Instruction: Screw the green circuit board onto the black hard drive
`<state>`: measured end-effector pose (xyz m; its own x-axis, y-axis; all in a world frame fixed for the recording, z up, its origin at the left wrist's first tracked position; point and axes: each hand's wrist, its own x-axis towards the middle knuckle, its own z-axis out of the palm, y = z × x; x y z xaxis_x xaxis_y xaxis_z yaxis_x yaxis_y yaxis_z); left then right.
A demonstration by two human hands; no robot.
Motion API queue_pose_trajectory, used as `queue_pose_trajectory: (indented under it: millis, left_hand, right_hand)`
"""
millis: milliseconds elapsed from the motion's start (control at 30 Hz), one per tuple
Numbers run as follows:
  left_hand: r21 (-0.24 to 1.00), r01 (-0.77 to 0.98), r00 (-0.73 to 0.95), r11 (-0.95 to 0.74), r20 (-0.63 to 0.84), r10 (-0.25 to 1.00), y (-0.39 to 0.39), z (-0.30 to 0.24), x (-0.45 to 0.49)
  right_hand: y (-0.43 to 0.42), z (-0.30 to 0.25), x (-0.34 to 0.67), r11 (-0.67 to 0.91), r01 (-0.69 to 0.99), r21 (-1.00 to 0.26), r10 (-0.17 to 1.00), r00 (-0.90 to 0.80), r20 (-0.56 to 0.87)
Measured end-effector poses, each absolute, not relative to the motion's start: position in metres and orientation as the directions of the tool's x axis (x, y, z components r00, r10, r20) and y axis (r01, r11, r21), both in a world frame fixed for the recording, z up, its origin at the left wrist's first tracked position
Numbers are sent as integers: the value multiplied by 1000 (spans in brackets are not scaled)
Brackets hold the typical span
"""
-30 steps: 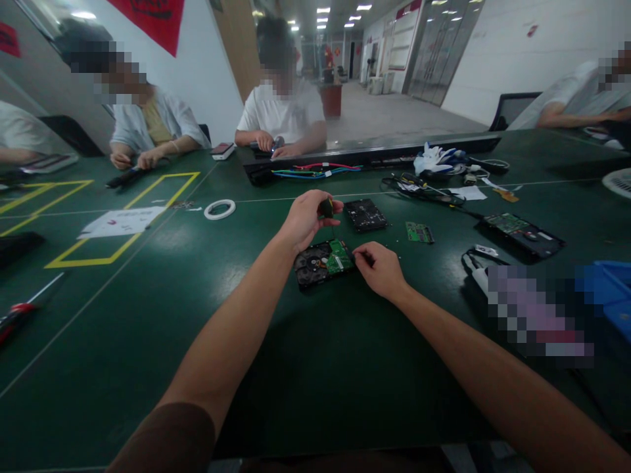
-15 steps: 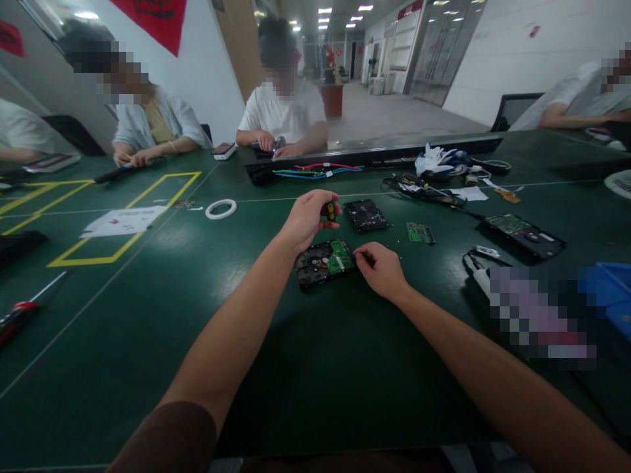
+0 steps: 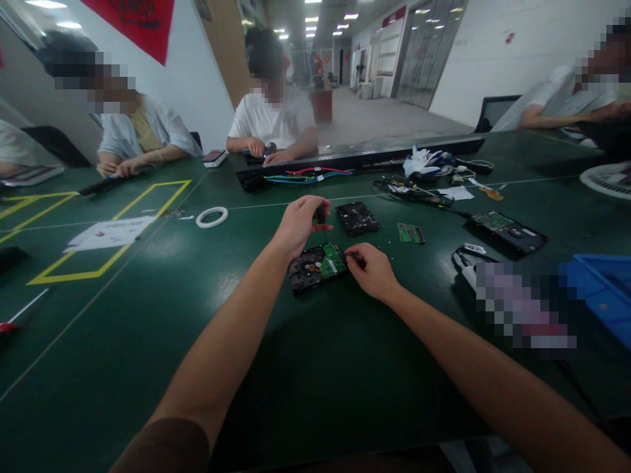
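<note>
A hard drive (image 3: 306, 270) lies on the green table with its green circuit board facing up. Above its far edge, my left hand (image 3: 297, 225) is closed round a small screwdriver (image 3: 321, 214) with a dark and yellow handle, held upright. The thin shaft points down at the board, though its tip is too small to make out. My right hand (image 3: 373, 270) pinches the drive's right end. Just behind sits a second hard drive (image 3: 357, 217), black side up. A loose green circuit board (image 3: 411, 233) rests to its right.
Further right are another hard drive (image 3: 507, 233) on a cable, a white power strip (image 3: 466, 270) and a blue bin (image 3: 604, 289). A long black panel (image 3: 365, 161) with wires crosses the back. A tape roll (image 3: 211, 217) and a red-handled screwdriver (image 3: 29, 307) lie left. Several people sit around.
The whole view has shifted, so things appear further left. Both hands stay at the same hard drive, with the screwdriver still upright over it.
</note>
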<state>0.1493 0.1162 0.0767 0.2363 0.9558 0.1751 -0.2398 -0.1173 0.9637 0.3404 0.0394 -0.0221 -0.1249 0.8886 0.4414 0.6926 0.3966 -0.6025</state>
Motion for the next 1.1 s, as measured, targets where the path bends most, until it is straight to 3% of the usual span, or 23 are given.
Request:
queue_pose_trajectory:
  millis: [767,1100]
  left_hand:
    - [975,-151,219,-164,195,956,119,80,146]
    - [982,-105,377,-154,183,908,125,86,138]
  right_hand:
    - [41,-24,341,481,646,-593,869,-262,419]
    - [42,-19,341,458,650,-606,885,-267,382]
